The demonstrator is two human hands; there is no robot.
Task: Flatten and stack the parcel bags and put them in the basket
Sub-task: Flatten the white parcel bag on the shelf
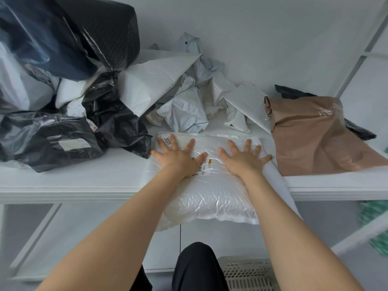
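Both palms flat, fingers splayed, gripping nothing: left hand (178,159) and right hand (243,160) atop the white parcel bag (210,198).

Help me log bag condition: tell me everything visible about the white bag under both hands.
The white bag is glossy, wrinkled, translucent plastic, puffy at its near end. It lies on the white table, its near end overhanging the front edge. The left hand and right hand press flat on its far half, fingers spread. A printed label sits between the hands; a corner label by the left fingers reads 3020. A brown bag lies beside its right edge.
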